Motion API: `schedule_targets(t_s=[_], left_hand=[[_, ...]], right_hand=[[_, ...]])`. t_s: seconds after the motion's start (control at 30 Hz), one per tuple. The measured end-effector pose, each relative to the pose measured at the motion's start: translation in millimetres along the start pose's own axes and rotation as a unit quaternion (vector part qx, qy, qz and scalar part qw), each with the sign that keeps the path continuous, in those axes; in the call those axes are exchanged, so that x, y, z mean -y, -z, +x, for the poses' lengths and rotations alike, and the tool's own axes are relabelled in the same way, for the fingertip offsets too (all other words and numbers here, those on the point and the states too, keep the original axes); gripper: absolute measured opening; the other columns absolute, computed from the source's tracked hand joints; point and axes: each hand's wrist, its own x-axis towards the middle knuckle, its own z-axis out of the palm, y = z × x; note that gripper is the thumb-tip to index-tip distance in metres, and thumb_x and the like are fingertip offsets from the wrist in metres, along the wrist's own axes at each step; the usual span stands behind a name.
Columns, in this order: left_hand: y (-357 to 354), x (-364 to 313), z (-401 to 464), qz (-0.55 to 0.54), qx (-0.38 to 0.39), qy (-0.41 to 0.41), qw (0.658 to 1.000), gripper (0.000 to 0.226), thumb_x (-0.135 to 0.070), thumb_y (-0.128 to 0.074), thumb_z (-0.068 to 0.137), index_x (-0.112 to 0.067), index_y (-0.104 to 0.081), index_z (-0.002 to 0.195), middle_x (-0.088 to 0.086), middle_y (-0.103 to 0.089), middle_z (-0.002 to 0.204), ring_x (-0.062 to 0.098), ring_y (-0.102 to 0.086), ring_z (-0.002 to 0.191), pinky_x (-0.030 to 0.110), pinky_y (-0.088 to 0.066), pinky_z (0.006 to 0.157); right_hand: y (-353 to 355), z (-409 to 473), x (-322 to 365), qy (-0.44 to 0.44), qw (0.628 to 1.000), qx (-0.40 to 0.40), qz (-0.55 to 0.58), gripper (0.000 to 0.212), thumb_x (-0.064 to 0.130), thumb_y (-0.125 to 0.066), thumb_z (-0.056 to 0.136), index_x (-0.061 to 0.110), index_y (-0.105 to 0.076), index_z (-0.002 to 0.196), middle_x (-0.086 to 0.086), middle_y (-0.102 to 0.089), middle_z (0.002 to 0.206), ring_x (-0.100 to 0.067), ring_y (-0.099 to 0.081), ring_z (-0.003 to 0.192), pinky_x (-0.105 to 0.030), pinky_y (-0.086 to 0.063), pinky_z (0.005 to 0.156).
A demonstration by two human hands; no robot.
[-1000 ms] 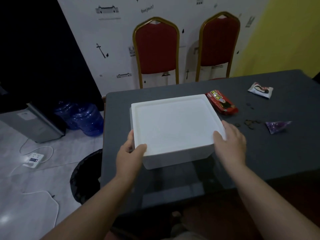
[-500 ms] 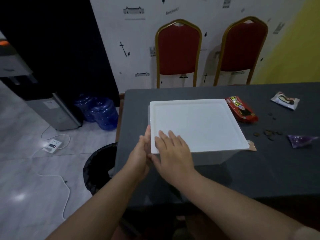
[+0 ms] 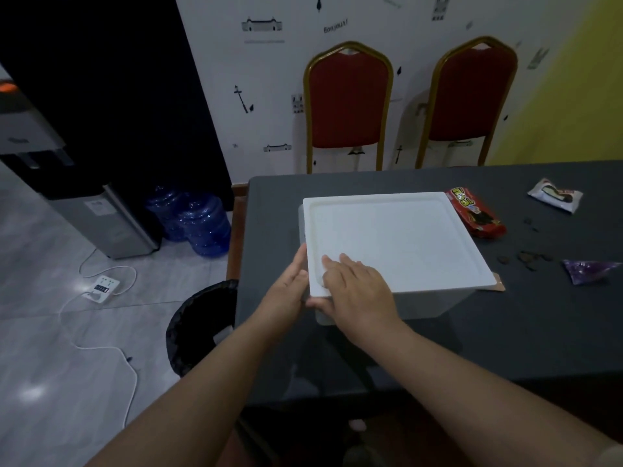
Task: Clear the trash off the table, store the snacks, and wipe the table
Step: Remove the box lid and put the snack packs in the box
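Note:
A white storage box with a flat lid [image 3: 397, 237] stands on the dark grey table [image 3: 505, 332]. My left hand [image 3: 288, 286] presses against the lid's near-left edge. My right hand [image 3: 357, 286] grips the same corner, fingers flat on top and thumb under the rim. A red snack pack [image 3: 477, 214] lies by the box's far right corner. Farther right lies a white snack pack [image 3: 554, 195]. Dark crumbs [image 3: 526, 256] and a purple wrapper [image 3: 588, 269] are scattered to the right. A brown scrap [image 3: 495, 286] pokes out beside the box.
A black-lined trash bin [image 3: 202, 326] stands on the floor at the table's left end. Two red chairs [image 3: 347, 106] line the far side. Blue water jugs [image 3: 199, 220], a water dispenser [image 3: 101, 217], and a power strip [image 3: 102, 289] with cables occupy the floor at left.
My right hand left the box's right side and crossed to its near-left corner beside my left hand. The view shifted left and closer.

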Motion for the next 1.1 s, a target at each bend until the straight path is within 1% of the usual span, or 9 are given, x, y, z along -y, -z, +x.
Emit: schedule_targets(t_s=[0.17,0.27,0.4,0.53,0.6,0.73,0.87,0.97,1.1], left_hand=[[2,-2,0,0.007,-0.017,-0.018,1.0,0.046,-0.025,-0.041,0.1,-0.05,-0.033,0.138,-0.007,-0.047,0.139,0.011,-0.051,0.121,0.04,-0.043,0.105],[5,-4,2,0.022,-0.014,-0.038,0.999,0.05,-0.016,-0.042,0.099,-0.041,-0.032,0.142,-0.008,-0.044,0.141,0.009,-0.048,0.122,0.032,-0.044,0.103],[7,-16,2,0.003,-0.015,-0.043,0.999,0.053,-0.001,-0.045,0.095,-0.024,-0.035,0.142,-0.012,-0.044,0.13,0.003,-0.048,0.113,0.008,-0.051,0.072],[11,-31,5,-0.027,-0.004,0.004,1.0,0.051,0.007,-0.051,0.088,-0.021,-0.044,0.131,-0.004,-0.056,0.12,0.02,-0.059,0.108,0.027,-0.056,0.074],[10,-38,12,-0.018,-0.026,0.018,0.999,0.047,0.011,-0.05,0.085,-0.017,-0.048,0.123,0.001,-0.059,0.115,0.019,-0.062,0.098,0.025,-0.056,0.065],[4,-49,34,0.024,-0.078,0.013,0.997,0.039,0.002,-0.049,0.087,-0.018,-0.047,0.121,0.005,-0.06,0.115,0.017,-0.062,0.093,0.034,-0.055,0.079],[-2,-54,63,0.031,-0.113,0.012,0.993,0.045,-0.003,-0.046,0.09,-0.02,-0.039,0.131,0.001,-0.061,0.105,0.019,-0.062,0.087,0.042,-0.052,0.085],[-5,-58,80,0.024,-0.147,0.007,0.989,0.04,-0.01,-0.044,0.094,-0.02,-0.038,0.132,0.0,-0.055,0.121,0.016,-0.059,0.09,0.034,-0.052,0.079],[-8,-66,101,0.044,-0.188,-0.002,0.981,0.032,-0.022,-0.043,0.098,-0.018,-0.045,0.129,-0.002,-0.052,0.116,0.005,-0.052,0.085,0.015,-0.038,0.06]], right_hand=[[12,4,-3,-0.01,0.995,-0.099,0.005,0.063,0.059,-0.035,0.08,0.009,-0.072,0.093,-0.006,-0.074,0.087,-0.023,-0.072,0.079,-0.031,-0.056,0.062],[23,6,-6,0.022,0.99,-0.14,-0.011,0.056,0.052,-0.036,0.083,0.009,-0.072,0.09,-0.006,-0.073,0.079,-0.023,-0.072,0.073,-0.028,-0.054,0.057],[46,9,-17,0.056,0.983,-0.171,-0.04,0.044,0.042,-0.038,0.088,0.011,-0.068,0.088,-0.004,-0.069,0.072,-0.021,-0.067,0.059,-0.027,-0.05,0.048],[93,11,-24,0.022,0.992,-0.112,0.045,0.032,0.028,-0.048,0.096,0.016,-0.047,0.126,-0.004,-0.061,0.119,-0.021,-0.059,0.103,-0.031,-0.046,0.081],[110,15,-37,-0.012,0.981,-0.157,0.11,0.029,0.027,-0.044,0.098,0.015,-0.047,0.124,-0.006,-0.06,0.112,-0.02,-0.054,0.099,-0.03,-0.039,0.077],[140,35,-74,-0.069,0.903,-0.351,0.239,0.021,0.02,-0.039,0.099,0.003,-0.051,0.103,0.008,-0.043,0.071,-0.007,-0.041,0.062,-0.026,-0.027,0.056],[158,61,-115,-0.168,0.793,-0.463,0.358,0.017,0.019,-0.033,0.102,0.016,-0.043,0.089,0.011,-0.035,0.069,0.011,-0.04,0.055,-0.012,-0.03,0.051],[151,93,-141,-0.256,0.692,-0.475,0.48,0.025,0.029,-0.03,0.101,0.026,-0.039,0.079,0.01,-0.047,0.075,0.002,-0.045,0.063,-0.021,-0.041,0.064],[134,143,-178,-0.329,0.545,-0.451,0.625,0.024,0.028,-0.031,0.1,0.018,-0.052,0.092,0.0,-0.062,0.094,-0.015,-0.061,0.081,-0.03,-0.053,0.076]])
